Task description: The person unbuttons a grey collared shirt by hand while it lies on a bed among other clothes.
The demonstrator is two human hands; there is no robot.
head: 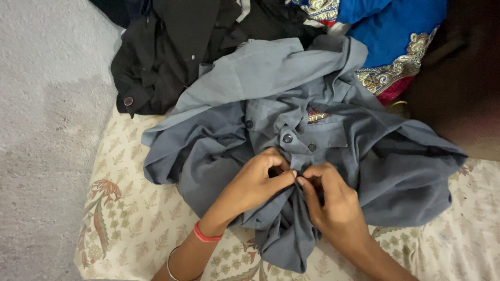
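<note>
both hands pinch a grey shirt's front
left hand [255, 183] and right hand [329, 200] – each grip closed on the grey shirt [291, 130] – its dark button [287, 138] just above them.

A black garment [166, 57] and blue embroidered cloth [390, 31] lie, seemingly heaped, on floral bedding [130, 208].

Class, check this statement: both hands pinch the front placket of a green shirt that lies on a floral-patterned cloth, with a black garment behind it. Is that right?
Not quite: the shirt is grey, not green, as the head view shows. The rest holds: the left hand and right hand pinch its placket, it lies on the floral-patterned cloth, and a black garment lies behind it.
</note>
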